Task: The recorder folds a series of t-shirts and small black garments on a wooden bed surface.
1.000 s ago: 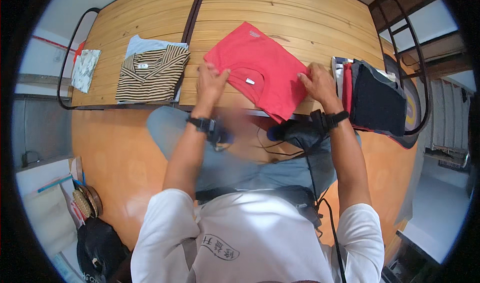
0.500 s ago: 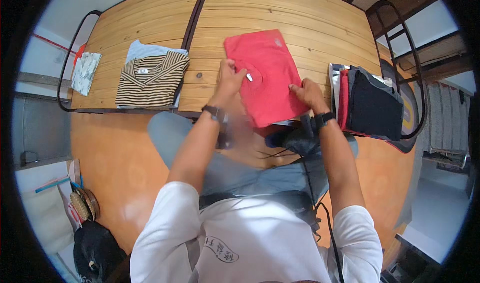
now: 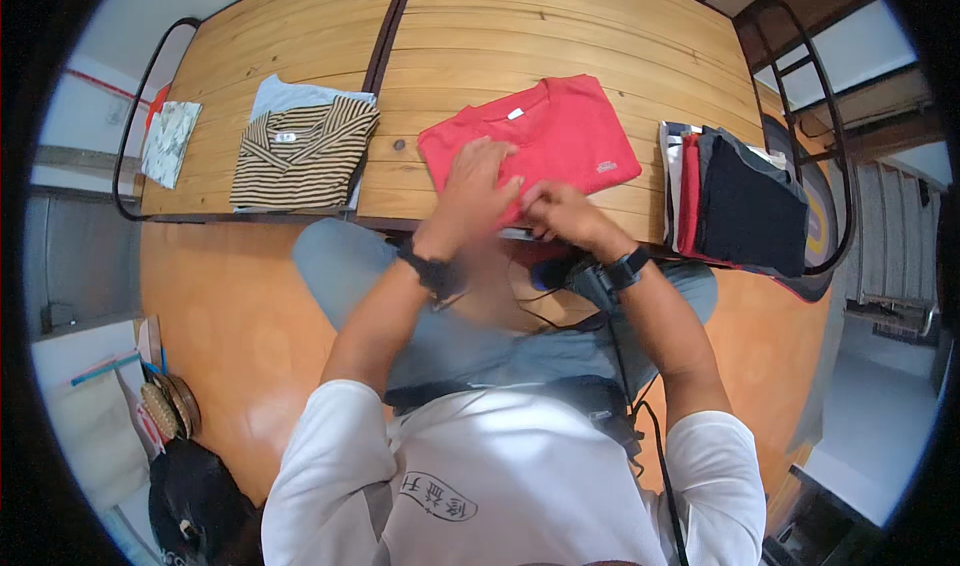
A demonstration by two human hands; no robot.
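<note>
A folded red T-shirt (image 3: 560, 131) lies on the wooden table (image 3: 560, 26) in front of me, its collar and white label at the far side and small pale print near its right corner. My left hand (image 3: 472, 191) rests over its near left part, fingers stretched out and gripping nothing. Close beside it, at the shirt's near edge, my right hand (image 3: 572, 218) has curled fingers. Slight blur and the hand itself hide whether a bit of the fabric is between them.
To the left, a striped shirt (image 3: 300, 161) lies on light blue cloth (image 3: 285, 94). Patterned pale cloth (image 3: 172, 144) sits at the far left. Several folded dark and red garments (image 3: 748, 201) are stacked on the right, beside a dark metal frame (image 3: 838, 166). A black cable (image 3: 655, 436) hangs along my right side.
The red shirt has turned so its collar now faces the far side. Both hands have come closer together at its near edge; the right one has left the shirt's right side.
</note>
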